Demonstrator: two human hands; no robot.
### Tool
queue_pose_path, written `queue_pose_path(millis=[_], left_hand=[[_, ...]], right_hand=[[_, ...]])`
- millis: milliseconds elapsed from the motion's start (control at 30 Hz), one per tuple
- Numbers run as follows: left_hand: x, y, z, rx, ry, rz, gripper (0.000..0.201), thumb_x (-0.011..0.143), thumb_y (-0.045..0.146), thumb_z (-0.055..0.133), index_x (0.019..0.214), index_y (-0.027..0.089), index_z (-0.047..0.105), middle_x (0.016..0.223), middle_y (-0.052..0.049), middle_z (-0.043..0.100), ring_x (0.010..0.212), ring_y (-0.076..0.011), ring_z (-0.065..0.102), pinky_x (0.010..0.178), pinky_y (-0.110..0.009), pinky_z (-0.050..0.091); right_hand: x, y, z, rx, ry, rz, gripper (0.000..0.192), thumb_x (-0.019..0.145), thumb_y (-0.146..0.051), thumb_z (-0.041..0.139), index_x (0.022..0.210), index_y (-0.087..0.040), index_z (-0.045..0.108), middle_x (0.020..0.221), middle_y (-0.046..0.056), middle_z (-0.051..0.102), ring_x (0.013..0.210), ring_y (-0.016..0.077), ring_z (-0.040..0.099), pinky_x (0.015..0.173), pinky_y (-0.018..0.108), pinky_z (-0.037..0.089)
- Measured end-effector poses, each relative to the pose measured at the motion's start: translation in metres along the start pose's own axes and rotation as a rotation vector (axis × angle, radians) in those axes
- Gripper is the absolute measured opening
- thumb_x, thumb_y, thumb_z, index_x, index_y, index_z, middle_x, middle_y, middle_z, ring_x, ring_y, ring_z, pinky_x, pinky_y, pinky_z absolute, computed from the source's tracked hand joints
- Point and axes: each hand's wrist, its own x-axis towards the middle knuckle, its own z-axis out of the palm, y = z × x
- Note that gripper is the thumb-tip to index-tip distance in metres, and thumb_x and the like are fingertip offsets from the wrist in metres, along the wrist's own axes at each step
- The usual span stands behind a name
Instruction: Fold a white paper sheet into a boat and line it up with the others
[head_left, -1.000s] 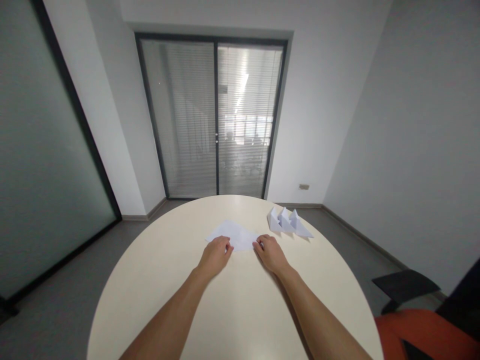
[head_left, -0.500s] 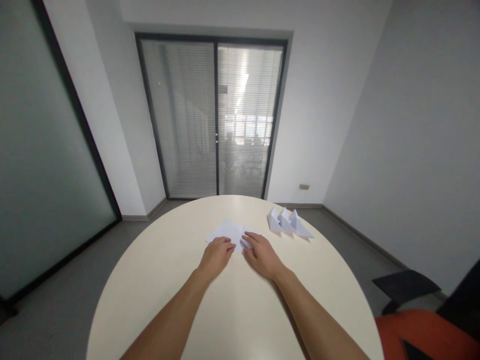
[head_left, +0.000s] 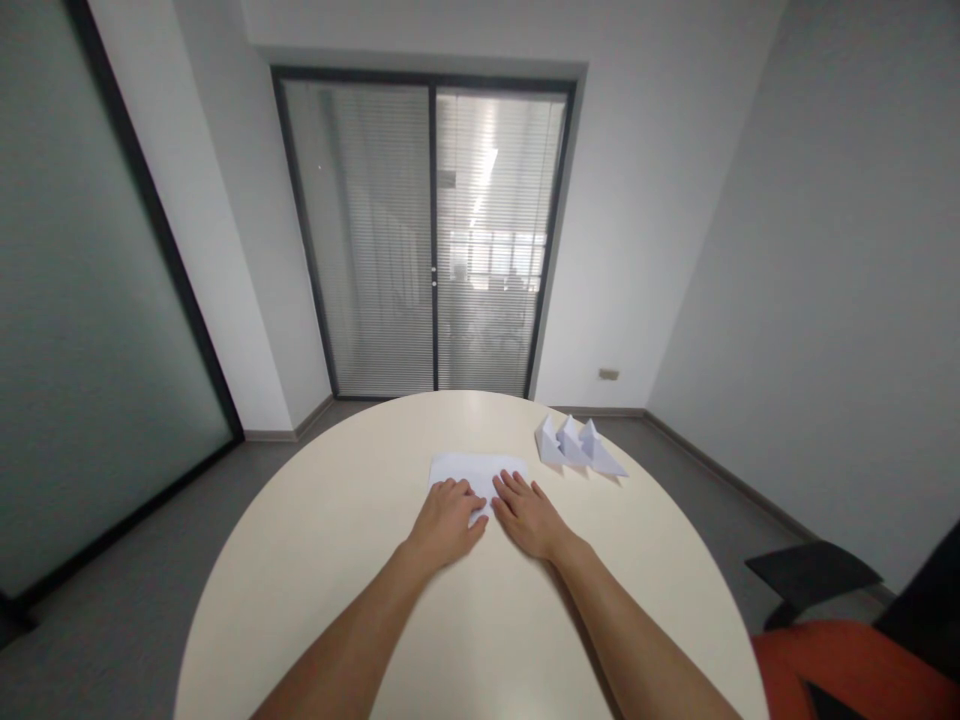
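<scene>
Paper [head_left: 472,467] under flat right hand [head_left: 527,517] and half-curled left hand [head_left: 448,522], its grip unclear, well inside table edge [head_left: 465,395].

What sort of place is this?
Probably an office or meeting room: it has a round cream table, dark-framed glass panels with blinds, and an orange-seated chair.

The paper [head_left: 471,467] is white and plain, lying flat on the worktop [head_left: 480,640], toward its far side, about midway across. Its far edge runs roughly crosswise, with both far corners in view; the near part is mostly covered, any folds unclear.
</scene>
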Motion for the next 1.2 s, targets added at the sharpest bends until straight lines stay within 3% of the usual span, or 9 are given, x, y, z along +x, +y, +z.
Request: queue_pose_path(millis=[200,433,667,933,1200], left_hand=[[-0.002,0.005,0.010,-0.068,0.011,0.065,0.028,0.092,0.035,0.053,0.113,0.020,0.064,0.131,-0.010,0.061,0.123,-0.0268,0.052,0.108,-0.042,0.039],[-0.003,0.005,0.011,-0.087,-0.045,0.067,0.040,0.093,0.036,0.050,0.128,0.017,0.054,0.140,-0.011,0.055,0.129,-0.0275,0.049,0.111,-0.043,0.038],[-0.002,0.015,-0.003,-0.046,-0.105,0.059,0.039,0.092,0.036,0.050,0.124,0.017,0.057,0.125,-0.012,0.064,0.117,-0.0300,0.055,0.100,-0.045,0.045],[-0.003,0.038,-0.009,0.102,-0.188,0.021,0.048,0.094,0.040,0.044,0.130,0.011,0.057,0.131,-0.019,0.060,0.118,-0.0362,0.053,0.095,-0.052,0.047],[-0.011,0.017,0.005,0.043,-0.010,0.012,0.040,0.094,0.038,0.048,0.125,0.017,0.062,0.133,-0.011,0.062,0.116,-0.0309,0.053,0.099,-0.048,0.045]], right_hand=[[0.001,0.003,-0.002,-0.004,-0.023,-0.016,0.057,0.097,-0.040,0.039,0.151,-0.021,0.039,0.160,0.011,0.030,0.149,0.0316,0.021,0.118,0.057,0.015],[0.003,0.002,-0.002,-0.011,0.014,0.057,0.060,0.097,-0.046,0.039,0.150,-0.018,0.040,0.159,0.012,0.031,0.149,0.0327,0.020,0.118,0.056,0.015],[0.005,0.002,-0.002,-0.012,0.022,0.067,0.057,0.097,-0.041,0.039,0.149,-0.019,0.041,0.159,0.011,0.032,0.149,0.0307,0.021,0.118,0.057,0.015],[0.005,-0.001,-0.004,-0.016,0.015,0.051,0.052,0.100,-0.036,0.033,0.148,-0.021,0.042,0.159,0.009,0.033,0.148,0.0296,0.023,0.117,0.058,0.015],[0.005,-0.006,-0.001,-0.022,0.051,-0.015,0.050,0.098,-0.034,0.037,0.145,-0.018,0.047,0.156,0.014,0.038,0.147,0.0290,0.027,0.116,0.057,0.019]])
